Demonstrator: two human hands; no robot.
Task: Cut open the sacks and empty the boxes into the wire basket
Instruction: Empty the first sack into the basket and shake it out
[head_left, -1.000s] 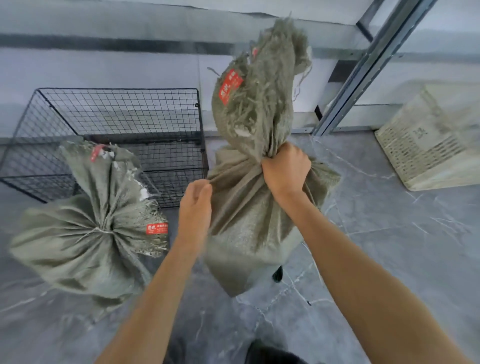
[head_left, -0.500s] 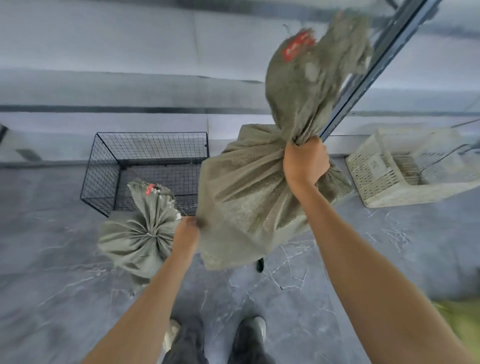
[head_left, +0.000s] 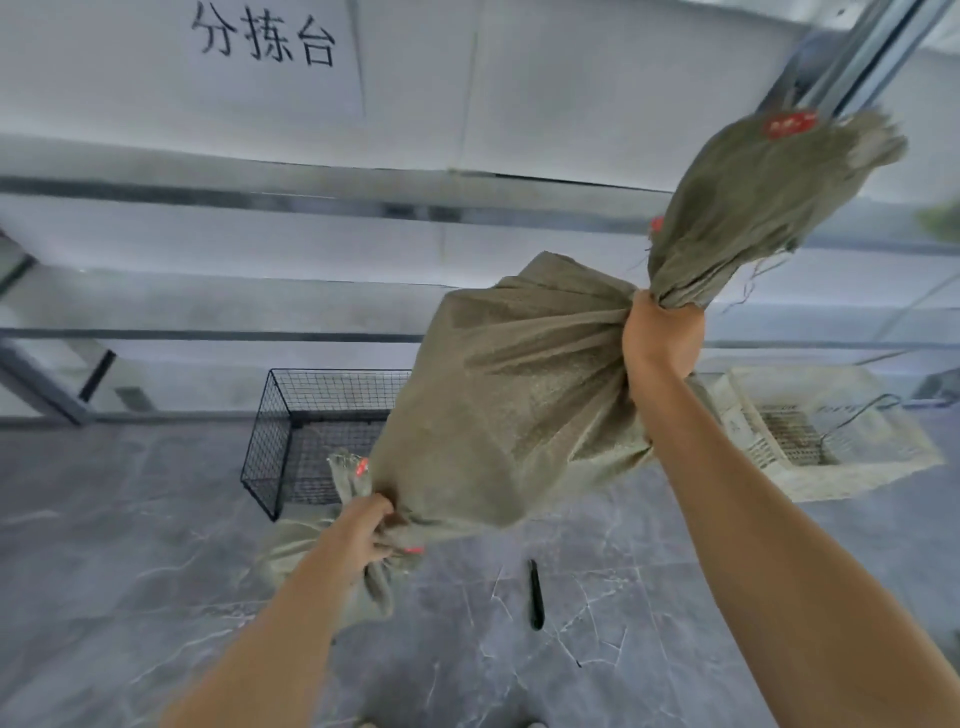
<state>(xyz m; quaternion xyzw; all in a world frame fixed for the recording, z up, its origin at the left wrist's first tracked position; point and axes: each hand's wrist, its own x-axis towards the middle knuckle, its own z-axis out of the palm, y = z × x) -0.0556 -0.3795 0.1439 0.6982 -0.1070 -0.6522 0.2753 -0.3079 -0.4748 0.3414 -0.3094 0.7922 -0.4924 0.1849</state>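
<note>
While it had hung lower 0.5 s earlier, the olive-green woven sack (head_left: 519, 405) was now higher & more tilted, hiding the right part of the black wire basket (head_left: 275, 441). R hand (head_left: 662, 338) was clenched tight round the sack's gathered neck. L hand (head_left: 371, 525) had its fingers curled into fabric at the low corner, right against a second green sack (head_left: 283, 551) on the floor; couldn't tell if it gripped that too. Long axis ran diagonal: frayed mouth up-right, base down-left, held off the floor in front of the basket.
</note>
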